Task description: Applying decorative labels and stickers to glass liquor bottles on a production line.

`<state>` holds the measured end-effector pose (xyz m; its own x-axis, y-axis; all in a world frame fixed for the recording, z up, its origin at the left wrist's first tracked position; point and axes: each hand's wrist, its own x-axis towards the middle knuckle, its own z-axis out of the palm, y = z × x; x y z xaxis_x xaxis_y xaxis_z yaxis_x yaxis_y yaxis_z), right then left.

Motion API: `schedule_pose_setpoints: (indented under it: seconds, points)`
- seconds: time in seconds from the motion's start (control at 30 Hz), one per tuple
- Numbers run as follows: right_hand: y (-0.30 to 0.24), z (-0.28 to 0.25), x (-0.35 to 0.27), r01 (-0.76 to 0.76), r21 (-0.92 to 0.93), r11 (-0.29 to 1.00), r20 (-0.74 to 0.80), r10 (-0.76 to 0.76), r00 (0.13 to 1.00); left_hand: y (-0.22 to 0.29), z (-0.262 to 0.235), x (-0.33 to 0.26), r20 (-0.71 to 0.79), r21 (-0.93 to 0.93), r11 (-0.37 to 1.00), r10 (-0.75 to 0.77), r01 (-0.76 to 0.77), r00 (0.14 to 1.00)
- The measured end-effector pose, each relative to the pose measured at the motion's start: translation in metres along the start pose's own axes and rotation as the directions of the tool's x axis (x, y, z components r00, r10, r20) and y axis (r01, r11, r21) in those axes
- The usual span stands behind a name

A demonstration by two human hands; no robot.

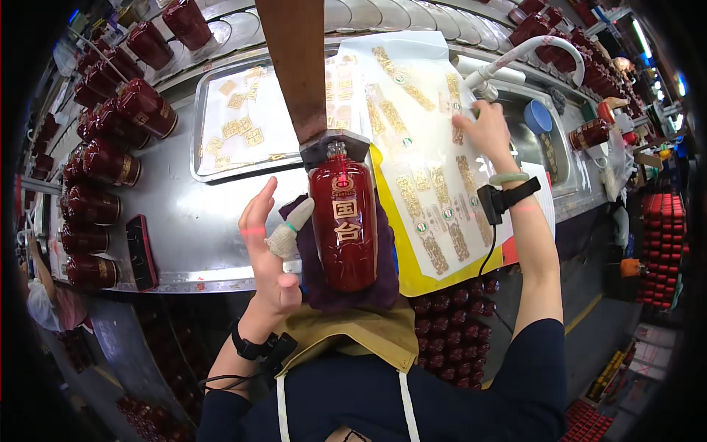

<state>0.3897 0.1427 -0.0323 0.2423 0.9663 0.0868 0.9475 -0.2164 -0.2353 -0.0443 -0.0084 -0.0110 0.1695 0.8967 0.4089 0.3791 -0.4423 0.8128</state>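
Note:
A glossy dark red bottle (pixel 345 254) with gold marks lies in front of me on a dark purple cloth (pixel 313 283). Its neck sits at a dark block (pixel 313 152) at the end of a brown beam (pixel 294 66). My left hand (pixel 269 250) is open beside the bottle's left side, one finger wrapped in a pale cloth sleeve with a green band. My right hand (pixel 486 132) reaches over clear sheets of gold decals (pixel 443 188), its thumb and fingers apart near a decal strip (pixel 454 88). Its fingertips are partly hidden.
A metal tray (pixel 199 147) of loose gold decals stands left of the beam. Several red bottles (pixel 110 162) line the left side near a phone-like slab (pixel 141 250). A white faucet (pixel 530 44) arches over a sink (pixel 563 173) with a blue bowl (pixel 537 116).

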Motion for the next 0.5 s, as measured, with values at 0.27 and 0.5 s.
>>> schedule_pose_setpoints:
  seconds: [0.27,0.5]
  points:
    - [0.078,-0.001,0.017,-0.350,0.400,0.847,0.343,0.216,0.914,0.003,-0.003,-0.007,0.008,-0.142,0.981,-0.131,0.131,0.991]
    - [0.078,-0.035,-0.001,-0.112,0.138,0.984,-0.012,0.115,0.993,0.008,-0.012,-0.011,0.056,-0.230,0.954,-0.186,0.194,0.981]
